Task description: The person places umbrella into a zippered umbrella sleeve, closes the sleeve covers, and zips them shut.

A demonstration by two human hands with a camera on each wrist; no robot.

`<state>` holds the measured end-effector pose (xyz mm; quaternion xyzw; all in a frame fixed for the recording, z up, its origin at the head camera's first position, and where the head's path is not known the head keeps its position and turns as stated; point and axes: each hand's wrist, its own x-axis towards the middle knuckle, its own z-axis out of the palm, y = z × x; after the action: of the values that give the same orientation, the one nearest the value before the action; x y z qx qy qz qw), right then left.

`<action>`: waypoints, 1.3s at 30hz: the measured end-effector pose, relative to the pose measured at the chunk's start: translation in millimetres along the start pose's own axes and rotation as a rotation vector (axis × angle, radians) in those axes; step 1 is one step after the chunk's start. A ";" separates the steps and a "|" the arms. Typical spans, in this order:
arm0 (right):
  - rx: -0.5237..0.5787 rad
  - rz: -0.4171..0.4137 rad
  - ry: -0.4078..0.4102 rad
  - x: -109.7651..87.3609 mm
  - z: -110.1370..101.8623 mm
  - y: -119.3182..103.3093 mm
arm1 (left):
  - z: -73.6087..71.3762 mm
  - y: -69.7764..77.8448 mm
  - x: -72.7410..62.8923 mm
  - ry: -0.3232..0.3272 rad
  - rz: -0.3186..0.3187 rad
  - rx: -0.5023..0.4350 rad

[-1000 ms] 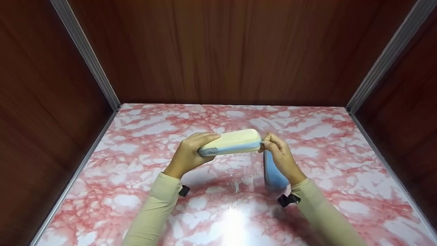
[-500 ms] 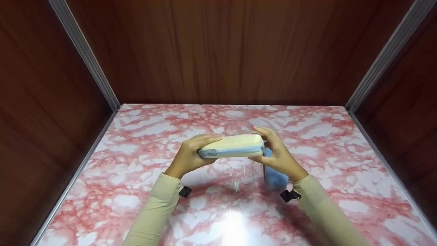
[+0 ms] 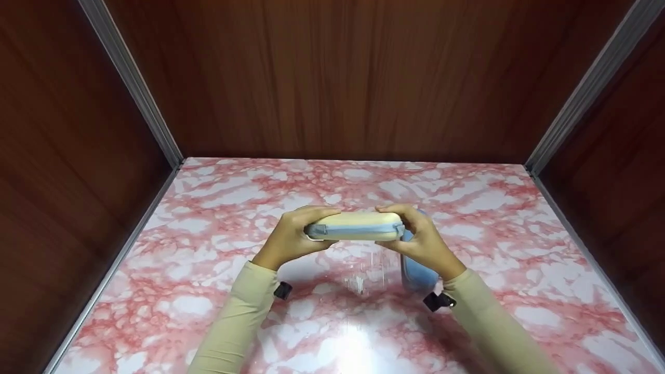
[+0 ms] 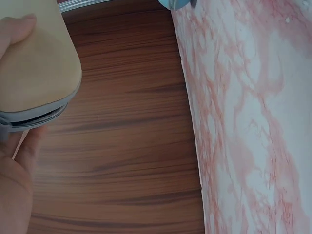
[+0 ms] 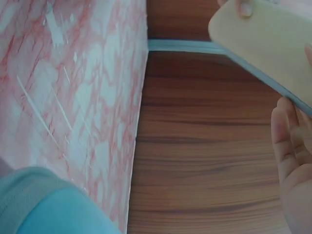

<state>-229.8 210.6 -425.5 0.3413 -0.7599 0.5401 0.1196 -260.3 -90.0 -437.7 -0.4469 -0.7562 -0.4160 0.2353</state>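
Between both hands a cream zip case (image 3: 358, 226) with a pale blue zip band is held level above the table. My left hand (image 3: 291, 231) grips its left end, thumb below and fingers over the top. At the other end my right hand (image 3: 428, 241) holds it the same way, near the zip pull on the corner. The left wrist view shows the cream case (image 4: 39, 68) close up, with a dark line along its grey-blue band. In the right wrist view the cream case (image 5: 268, 48) is tilted, with fingertips on its face.
A blue case (image 3: 420, 272) stands on the red-and-white marbled table (image 3: 208, 301), partly hidden behind my right hand. Brown wood-grain panels (image 3: 332, 78) with grey metal corner strips enclose the back and sides. A bright glare lies near the front.
My right hand has gone from pinching the zip pull at the case's right end to gripping that end. The case has turned from tilted to level.
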 end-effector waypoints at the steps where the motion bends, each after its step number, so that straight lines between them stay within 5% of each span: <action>1: -0.004 -0.018 -0.002 0.0 0.6 0.1 | 0.3 0.0 0.1 -0.001 0.004 0.007; 11: -0.017 -0.201 0.038 2.6 11.2 -2.2 | 8.3 2.9 4.9 -0.032 -0.012 0.119; 19: -0.060 -0.301 0.062 9.5 23.2 -36.2 | 23.8 10.9 11.1 -0.012 0.013 0.185; 30: -0.187 -0.293 0.106 7.2 29.0 -0.4 | 38.5 23.2 23.7 -0.021 -0.053 0.252; 39: -0.184 -0.288 0.158 10.4 29.9 -6.9 | 38.5 19.9 24.4 0.020 -0.030 0.209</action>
<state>-227.5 178.2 -426.3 0.3908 -0.7376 0.4707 0.2858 -254.3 -40.9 -432.5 -0.4044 -0.7996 -0.3429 0.2820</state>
